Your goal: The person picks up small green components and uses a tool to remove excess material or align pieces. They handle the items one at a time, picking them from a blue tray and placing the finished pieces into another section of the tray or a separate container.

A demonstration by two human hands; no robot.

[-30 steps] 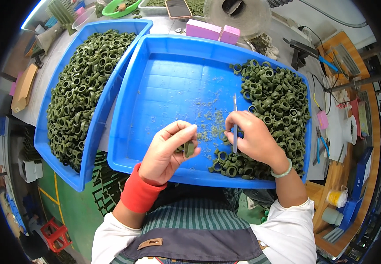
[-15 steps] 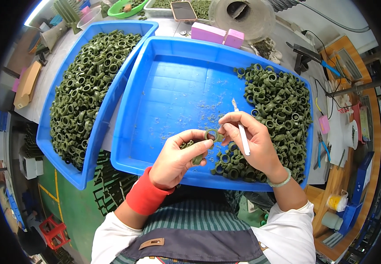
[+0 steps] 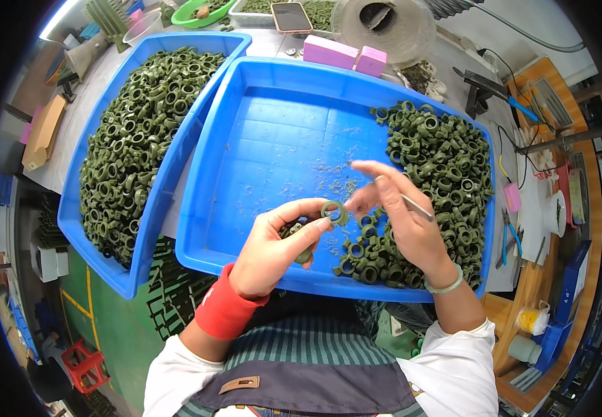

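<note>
We see our left hand (image 3: pixel 273 247), a red wristband (image 3: pixel 224 311) on its wrist, pinching a small dark-green plastic ring (image 3: pixel 331 210) between thumb and forefinger above the near part of the large blue plastic tray (image 3: pixel 273 132); further green pieces sit cupped in its palm. Our right hand (image 3: pixel 401 219) is just beside the ring, its forefinger stretched out and the other fingers curled around a thin metal tool (image 3: pixel 417 207), with a pale green bracelet (image 3: pixel 445 285) at the wrist. A heap of matching green rings (image 3: pixel 440 160) fills the tray's right side, with fine green trimmings (image 3: pixel 328 179) on its bare floor. A second blue tray (image 3: pixel 92 229), touching it on the left, is full of the same rings (image 3: pixel 137 139). Two pink blocks (image 3: pixel 353 55) lie on the surface beyond.
</note>
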